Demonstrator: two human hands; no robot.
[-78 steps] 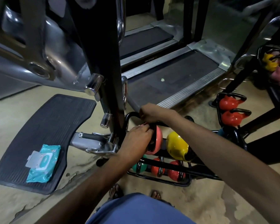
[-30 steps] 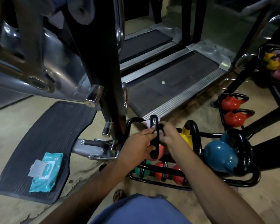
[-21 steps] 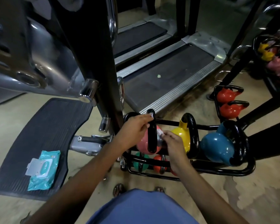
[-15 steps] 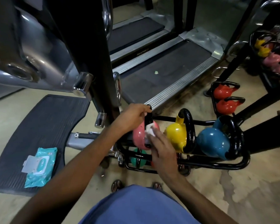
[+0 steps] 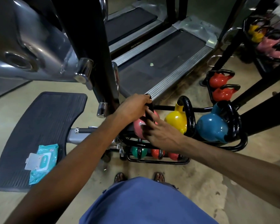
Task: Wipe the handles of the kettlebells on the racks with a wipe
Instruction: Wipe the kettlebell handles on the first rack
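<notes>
Biggest is the silver & black gym machine (image 5: 31, 46), top L. Next to it is the treadmill (image 5: 160, 62), and a black mat (image 5: 39, 126) lies on the floor. The low black rack (image 5: 158, 162) stands in front of our feet. On its top row sit 3 kettlebells: blue kettlebell (image 5: 212, 126), yellow kettlebell (image 5: 174, 121), pink kettlebell (image 5: 138, 130). Little ones sit below. The blue wipes pack (image 5: 44, 160) lies on the mat w/ its flap open. Our L hand (image 5: 132, 105) is curled round the top of the pink one's black handle (image 5: 149, 104). Our R hand (image 5: 160, 133) lies on that handle lower down, fingers mostly straight. We can't tell if a wipe is under them.
</notes>
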